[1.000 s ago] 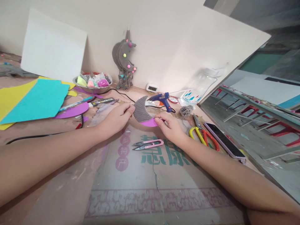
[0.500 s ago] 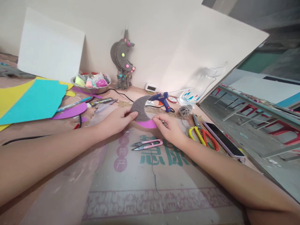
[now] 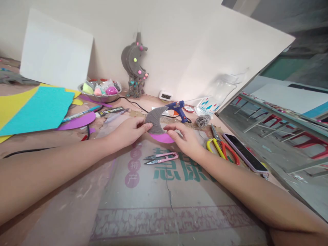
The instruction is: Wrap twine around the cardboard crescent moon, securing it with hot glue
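A crescent moon shape (image 3: pixel 155 120), purple foam mostly wrapped in grey yarn, stands tilted on the table between my hands. My left hand (image 3: pixel 128 130) pinches its left edge with thumb and fingers. My right hand (image 3: pixel 186 139) rests on the bare purple tip at the lower right, fingers slightly spread and touching it. Pink thread snips (image 3: pixel 161 158) lie just in front of the hands. A small bundle of grey yarn (image 3: pixel 203 120) sits behind my right hand.
A blue glue gun (image 3: pixel 176 109) lies behind the crescent. Yellow and red scissors (image 3: pixel 222 147) and a phone (image 3: pixel 244 153) lie at the right. Teal and yellow felt sheets (image 3: pixel 38 109), a metal bowl of pom-poms (image 3: pixel 100 90), a finished moon hanging (image 3: pixel 134 61) and a clear jar (image 3: pixel 217 94) stand around.
The crescent has been turned a little between my hands, its grey point now more upright. My right hand's fingers have loosened and spread over the purple tip.
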Demonstrator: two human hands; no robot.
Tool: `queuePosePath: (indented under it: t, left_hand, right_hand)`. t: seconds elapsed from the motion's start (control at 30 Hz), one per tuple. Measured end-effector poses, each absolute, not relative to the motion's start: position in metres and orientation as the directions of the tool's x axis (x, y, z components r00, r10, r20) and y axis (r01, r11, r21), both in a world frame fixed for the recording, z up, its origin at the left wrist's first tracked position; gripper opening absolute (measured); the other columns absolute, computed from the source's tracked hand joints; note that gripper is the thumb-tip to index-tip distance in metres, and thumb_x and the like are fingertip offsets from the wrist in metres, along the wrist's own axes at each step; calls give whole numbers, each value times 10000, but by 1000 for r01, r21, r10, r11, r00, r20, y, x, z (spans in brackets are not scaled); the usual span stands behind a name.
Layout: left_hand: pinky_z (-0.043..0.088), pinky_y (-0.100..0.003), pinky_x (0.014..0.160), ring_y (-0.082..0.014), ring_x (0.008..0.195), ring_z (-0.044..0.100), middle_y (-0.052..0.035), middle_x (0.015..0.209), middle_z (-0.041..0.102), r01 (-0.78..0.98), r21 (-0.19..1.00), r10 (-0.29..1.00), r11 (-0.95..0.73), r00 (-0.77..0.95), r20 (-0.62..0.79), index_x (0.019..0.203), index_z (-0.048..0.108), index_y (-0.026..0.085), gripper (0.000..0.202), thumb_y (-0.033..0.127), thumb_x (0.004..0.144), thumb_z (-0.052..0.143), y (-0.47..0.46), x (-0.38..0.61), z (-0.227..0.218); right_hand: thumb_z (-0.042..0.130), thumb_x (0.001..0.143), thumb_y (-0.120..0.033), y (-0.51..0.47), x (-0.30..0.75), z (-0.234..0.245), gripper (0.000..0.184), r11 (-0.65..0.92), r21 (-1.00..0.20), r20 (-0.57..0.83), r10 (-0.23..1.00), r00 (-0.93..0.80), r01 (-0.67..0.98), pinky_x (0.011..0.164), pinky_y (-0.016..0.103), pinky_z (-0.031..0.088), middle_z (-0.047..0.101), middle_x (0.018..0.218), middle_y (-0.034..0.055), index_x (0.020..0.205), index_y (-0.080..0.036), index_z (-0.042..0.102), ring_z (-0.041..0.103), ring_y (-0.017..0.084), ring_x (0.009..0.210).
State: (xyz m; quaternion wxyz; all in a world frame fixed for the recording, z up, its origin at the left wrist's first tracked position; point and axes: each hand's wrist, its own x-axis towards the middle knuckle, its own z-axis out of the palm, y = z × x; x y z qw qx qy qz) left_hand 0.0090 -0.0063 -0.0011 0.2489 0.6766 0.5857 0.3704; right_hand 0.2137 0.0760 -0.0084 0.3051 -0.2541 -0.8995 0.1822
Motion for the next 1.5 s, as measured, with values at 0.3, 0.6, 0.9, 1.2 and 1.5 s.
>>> queuePosePath:
  t: [0.3,0.6,0.9,1.2,1.5]
  left_hand:
    - [360,-232,558,-136,659,515,4,742,596,629,756,977,-178,20,213,812,587,180,318,459,819,435,-8,9,-1]
    - [434,-243,633,-161,764,574,-16,838,634,461,864,977,-203,37,209,1098,516,185,443,444,741,562,-10,15,0]
    - [428,-232,666,-141,724,557,4,791,649,566,800,971,-200,8,237,896,621,175,260,353,789,464,-13,13,8]
    - [455,-260,569,-161,639,588,-53,717,673,377,924,993,-60,-76,96,742,636,155,409,548,735,527,-3,3,-7]
    - [402,-249,541,-133,596,540,-24,648,613,446,886,991,-123,96,89,673,601,161,451,556,802,425,-7,9,-1]
  right_hand:
    - [499,867,-260,74,213,-9,176,904,-298,520,423,-742,307,719,286,383,583,679,5,724,-180,564,507,134,689]
    - [482,874,-295,60,212,-3,198,936,167,529,180,-829,310,734,323,330,573,681,25,729,-177,549,466,161,711]
    - [510,836,-461,55,215,1,277,988,-66,418,154,-895,140,815,370,357,623,847,60,923,-205,575,521,205,818]
    - [482,862,-334,63,208,-3,185,702,-645,400,647,-649,302,769,285,429,625,876,31,902,-184,583,565,155,833]
    - [576,781,-328,54,201,-1,186,492,-806,162,716,-679,327,581,234,423,562,635,-20,692,-166,580,505,102,587]
